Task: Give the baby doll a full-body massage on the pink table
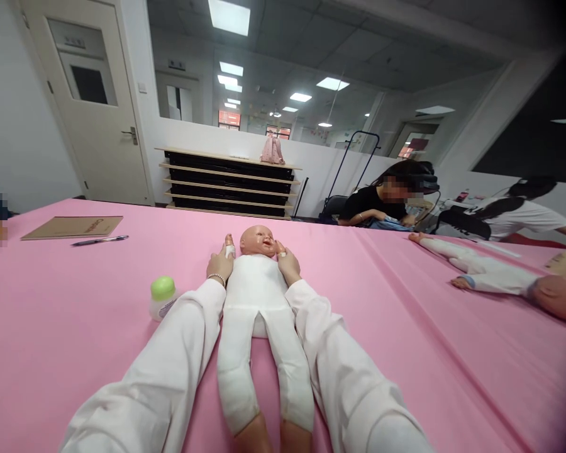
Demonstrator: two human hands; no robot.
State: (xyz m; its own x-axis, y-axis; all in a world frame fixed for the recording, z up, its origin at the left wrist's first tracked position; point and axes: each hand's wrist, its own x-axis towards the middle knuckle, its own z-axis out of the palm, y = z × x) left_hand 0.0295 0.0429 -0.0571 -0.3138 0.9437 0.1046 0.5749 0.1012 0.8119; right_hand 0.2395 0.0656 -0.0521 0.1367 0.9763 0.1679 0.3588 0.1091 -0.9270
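A baby doll (257, 283) with a white cloth body lies on its back on the pink-covered table (377, 327), head away from me and legs toward me. My left hand (221, 264) is closed around the doll's arm on the left, and the doll's small hand sticks up above my grip. On the other side, my right hand (288, 265) wraps round the doll's other arm, close to its head. Both doll arms are bent up beside the head. Just left of my left sleeve stands a small jar (163, 297) with a green lid.
A brown notebook (73, 228) and a pen (100, 240) lie at the far left. A second doll (490, 267) rests on the right. Two people (382, 204) are beyond the table at the right. Shelves (229, 182) stand against the back wall.
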